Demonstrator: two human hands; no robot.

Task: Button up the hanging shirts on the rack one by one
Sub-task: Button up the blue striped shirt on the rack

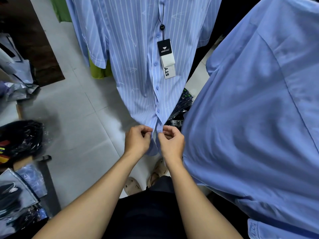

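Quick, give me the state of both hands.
Left hand: pinching the striped shirt at its bottom placket.
Right hand: pinching the same shirt's other front edge.

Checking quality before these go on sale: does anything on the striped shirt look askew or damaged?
Nothing looks damaged. The striped shirt hangs straight, its placket closed above both hands; only the hem is still open.

Pale tiled floor (82, 107), dark wooden panel (34, 42), even light
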